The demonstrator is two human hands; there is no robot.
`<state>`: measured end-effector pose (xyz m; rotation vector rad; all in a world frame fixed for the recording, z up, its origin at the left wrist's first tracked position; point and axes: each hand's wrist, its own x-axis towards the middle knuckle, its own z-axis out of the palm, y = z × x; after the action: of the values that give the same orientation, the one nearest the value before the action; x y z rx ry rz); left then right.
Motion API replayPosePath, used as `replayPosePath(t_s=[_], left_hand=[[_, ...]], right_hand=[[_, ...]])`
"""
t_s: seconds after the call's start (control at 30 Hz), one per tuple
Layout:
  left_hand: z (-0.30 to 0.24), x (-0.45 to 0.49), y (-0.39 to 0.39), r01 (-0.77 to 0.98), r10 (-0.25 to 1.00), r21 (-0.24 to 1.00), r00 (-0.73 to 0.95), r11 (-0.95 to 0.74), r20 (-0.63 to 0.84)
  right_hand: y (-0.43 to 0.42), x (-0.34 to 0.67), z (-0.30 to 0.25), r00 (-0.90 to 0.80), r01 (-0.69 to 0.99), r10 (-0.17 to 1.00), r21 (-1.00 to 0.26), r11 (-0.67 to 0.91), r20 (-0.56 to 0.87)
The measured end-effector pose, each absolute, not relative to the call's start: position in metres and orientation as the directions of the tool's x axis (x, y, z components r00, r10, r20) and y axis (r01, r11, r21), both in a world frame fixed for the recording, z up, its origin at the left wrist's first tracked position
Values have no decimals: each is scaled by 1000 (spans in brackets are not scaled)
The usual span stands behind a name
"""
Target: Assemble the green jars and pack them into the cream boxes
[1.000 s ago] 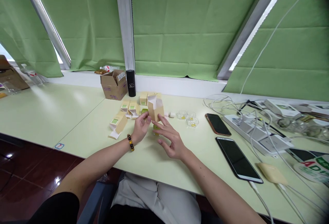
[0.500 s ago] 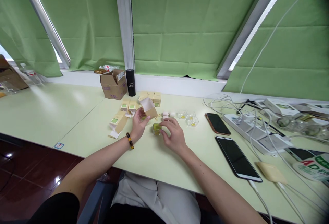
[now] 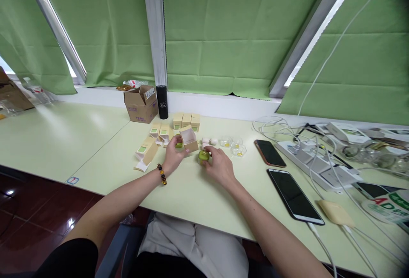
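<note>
- Head view, my read from the remote station: the left hand [image 3: 174,154], a dark beaded bracelet [image 3: 162,174] on its wrist, was closed around a small tan cardboard box [image 3: 189,138].
- The box's top flap stood open. It was held tilted just above the pale green table [image 3: 79,141], with its mouth turned up and towards the other hand. I judged the tilt was there to keep the opening reachable.
- The right hand [image 3: 220,165] was pinching a small green glass jar [image 3: 203,156] by its sides with the fingertips. The jar sat on or barely off the tabletop, and I could not tell which.
- The jar was just beside the open box, to its right and slightly nearer the person. The two were close, and I could not tell whether they touched.
- Behind the hands stood a row of three closed tan boxes [image 3: 186,120], upright and side by side. More tan boxes with green labels [image 3: 147,152] lay to the left, some of them tipped over.
- Further back stood a brown corrugated carton [image 3: 140,104], flaps open, with a black cylindrical flask [image 3: 162,102] next to it.
- To the right were small clear dishes with yellow bits [image 3: 232,145], then a brown-cased phone [image 3: 269,153], a black phone [image 3: 295,196] and a white power strip [image 3: 316,164] amid cables, all well away from the hands.
</note>
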<state>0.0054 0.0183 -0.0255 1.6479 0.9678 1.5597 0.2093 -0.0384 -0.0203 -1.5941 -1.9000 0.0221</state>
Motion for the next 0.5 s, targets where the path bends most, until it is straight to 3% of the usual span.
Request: replayPosePath(t_s=[0.13,0.3,0.37,0.5], left_hand=[[-25,5,16,223,896,869,148,-442,418],[-22,6,8,474,930,802,236,-364,283],[-22,6,6,472,917,787,230,-398,326],[-19,7,1,289,839,787,206,-544,504]], right_hand=[[-38,215,-14,17,922,932,-366,126,363],[-41,213,-6,35,943,951,-325,71,308],[-43,211,-3,39,943,957,-327,60,288],[-44,211,-2,49,936,965,-348,46,259]])
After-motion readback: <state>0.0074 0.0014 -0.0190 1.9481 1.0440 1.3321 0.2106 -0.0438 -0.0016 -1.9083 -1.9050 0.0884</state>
